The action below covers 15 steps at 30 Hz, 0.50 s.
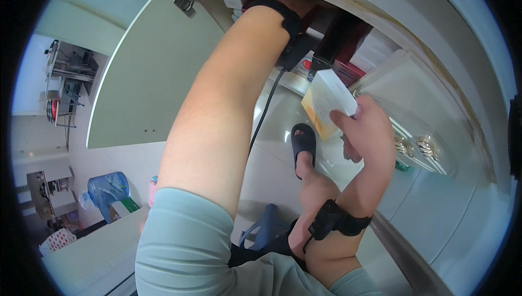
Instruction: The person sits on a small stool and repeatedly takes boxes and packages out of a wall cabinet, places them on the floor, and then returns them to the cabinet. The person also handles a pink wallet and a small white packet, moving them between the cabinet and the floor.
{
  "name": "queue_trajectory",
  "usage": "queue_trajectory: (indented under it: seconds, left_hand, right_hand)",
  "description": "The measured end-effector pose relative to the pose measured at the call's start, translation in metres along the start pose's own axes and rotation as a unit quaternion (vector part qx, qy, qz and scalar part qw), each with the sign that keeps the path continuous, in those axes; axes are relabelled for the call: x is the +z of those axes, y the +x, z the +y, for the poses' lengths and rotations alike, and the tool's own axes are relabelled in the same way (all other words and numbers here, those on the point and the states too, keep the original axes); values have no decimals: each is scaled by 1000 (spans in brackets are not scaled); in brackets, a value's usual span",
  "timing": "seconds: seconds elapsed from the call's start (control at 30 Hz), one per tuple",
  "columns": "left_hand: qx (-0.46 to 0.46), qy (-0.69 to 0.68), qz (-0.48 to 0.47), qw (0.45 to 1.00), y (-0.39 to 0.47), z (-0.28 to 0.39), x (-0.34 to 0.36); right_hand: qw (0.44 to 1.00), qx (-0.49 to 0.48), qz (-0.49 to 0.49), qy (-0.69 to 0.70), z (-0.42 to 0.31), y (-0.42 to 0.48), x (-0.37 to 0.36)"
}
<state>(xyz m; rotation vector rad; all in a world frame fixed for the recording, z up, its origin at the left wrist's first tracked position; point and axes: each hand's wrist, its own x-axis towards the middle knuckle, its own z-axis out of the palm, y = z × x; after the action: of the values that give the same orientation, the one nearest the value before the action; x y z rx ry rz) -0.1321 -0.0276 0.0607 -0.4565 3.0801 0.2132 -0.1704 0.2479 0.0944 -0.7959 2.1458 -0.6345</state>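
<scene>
My left arm reaches into a low cupboard. Beyond the black wrist strap, a shaded part of my left hand shows among the stored boxes; its fingers are hidden, so its grip cannot be told. A narrow black box stands beside it, with dark red boxes to the right. In front of the cupboard, my right hand holds a white carton with a yellow-orange lower part by its right edge, thumb on the printed face. The carton is tilted.
The pale green cupboard door stands open at left; a closed door with metal knobs is at right. A black cable hangs beside my left forearm. Below are my sandal and a blue-grey plastic stool. A blue water bottle lies farther left.
</scene>
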Motion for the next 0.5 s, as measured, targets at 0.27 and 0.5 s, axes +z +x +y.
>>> queue_trajectory:
  seconds: [0.27,0.5]
  left_hand:
    - [2,39,26,999,-2,5,0]
    - [-8,88,197,976,-54,18,-38]
  right_hand:
    - [999,-6,45,25,-3,-6,-3]
    - [992,-10,-41,122,11,-10,-7]
